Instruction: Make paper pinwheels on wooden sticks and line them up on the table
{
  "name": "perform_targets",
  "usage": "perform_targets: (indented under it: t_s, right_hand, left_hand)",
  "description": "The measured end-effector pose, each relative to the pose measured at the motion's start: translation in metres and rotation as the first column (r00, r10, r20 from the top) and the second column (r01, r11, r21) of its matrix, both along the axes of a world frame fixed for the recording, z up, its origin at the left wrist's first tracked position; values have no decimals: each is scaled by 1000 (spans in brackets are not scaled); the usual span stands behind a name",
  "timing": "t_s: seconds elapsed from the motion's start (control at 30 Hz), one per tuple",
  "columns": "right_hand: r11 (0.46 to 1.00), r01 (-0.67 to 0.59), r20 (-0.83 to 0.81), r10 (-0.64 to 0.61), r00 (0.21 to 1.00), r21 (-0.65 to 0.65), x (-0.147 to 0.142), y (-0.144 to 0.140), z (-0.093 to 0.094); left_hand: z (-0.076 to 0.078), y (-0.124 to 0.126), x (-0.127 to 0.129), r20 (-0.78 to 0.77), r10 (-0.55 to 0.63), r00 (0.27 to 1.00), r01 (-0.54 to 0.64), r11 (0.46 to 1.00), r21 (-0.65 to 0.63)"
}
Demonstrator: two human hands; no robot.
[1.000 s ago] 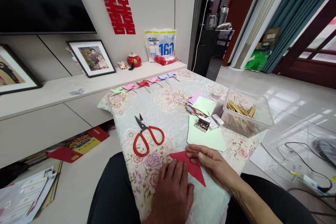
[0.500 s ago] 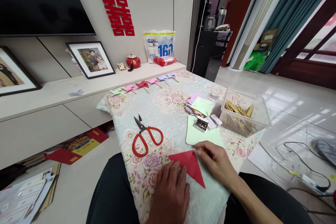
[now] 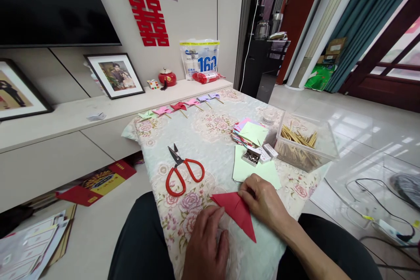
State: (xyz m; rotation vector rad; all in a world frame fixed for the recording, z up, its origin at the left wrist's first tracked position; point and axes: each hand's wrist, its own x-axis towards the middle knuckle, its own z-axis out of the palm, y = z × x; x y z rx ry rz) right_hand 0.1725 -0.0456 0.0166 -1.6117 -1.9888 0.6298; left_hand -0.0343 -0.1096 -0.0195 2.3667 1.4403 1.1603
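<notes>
A red sheet of paper (image 3: 241, 216), folded into a triangle with a short crease or slit near its top, lies on the flowered tablecloth (image 3: 216, 170). My right hand (image 3: 267, 199) pinches its upper corner between thumb and fingers. At the paper's lower left edge rests my left hand (image 3: 206, 238), fingers outstretched and their tips touching or just beside the sheet. Left of the paper lie red-handled scissors (image 3: 180, 168), blades spread. Beyond my right hand are light green sheets (image 3: 241, 168) and a small open box of metal pins (image 3: 251, 156).
A clear plastic bin (image 3: 306, 153) of thin sticks stands at the right, near a stack of coloured paper (image 3: 251, 131) and a tape roll (image 3: 269, 116). Several paper pinwheels (image 3: 179, 106) line the far edge. Behind them runs a low cabinet (image 3: 124, 103).
My right hand has moved slightly left onto the paper's upper corner and grips it. My left hand has slid back toward the paper's left edge. The paper has turned slightly.
</notes>
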Motion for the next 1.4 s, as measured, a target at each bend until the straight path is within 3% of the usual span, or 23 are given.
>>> perform_targets:
  t_s: [0.07,0.1,0.17,0.23,0.3,0.47,0.57,0.67,0.8,0.93,1.13,1.4]
  right_hand:
    - [1000,8,-50,-8,999,2,2,1,0]
    - [1000,9,-73,-9,997,0,2,1,1]
    - [1000,1,-114,-1,993,-2,4,2,1]
    - [1000,-14,-147,14,989,-1,5,3,0]
    - [1000,-20,-179,20,984,1,6,4,-2]
    - [1000,-1,-258,-5,966,-21,10,7,-4]
    - [999,3,-303,-19,953,-53,11,8,-4]
    - [997,5,-335,-30,942,-76,11,8,-4]
    - [997,21,-340,-44,940,-72,12,8,-4]
    - [997,30,-339,-53,939,-73,13,8,-4]
    - [999,10,-324,-26,946,-51,13,6,-1]
    - [999,-30,-348,13,937,-43,14,6,4]
  left_hand:
    - [5,1,-6,179,33,983,17,961,-275]
    - [8,2,-8,275,71,959,53,906,-420]
    - [16,4,-9,440,185,879,176,731,-659]
    - [21,5,-7,545,305,781,316,559,-767]
    - [23,5,-5,602,399,692,396,488,-778]
    - [11,1,2,692,470,548,476,505,-720]
    - [2,6,9,735,444,513,482,560,-674]
    - [1,17,19,734,416,537,455,589,-667]
    - [12,32,29,703,396,591,394,619,-680]
    - [20,39,35,709,396,584,389,629,-673]
    - [12,44,41,713,411,567,310,696,-648]
    - [11,50,40,696,401,595,374,629,-682]
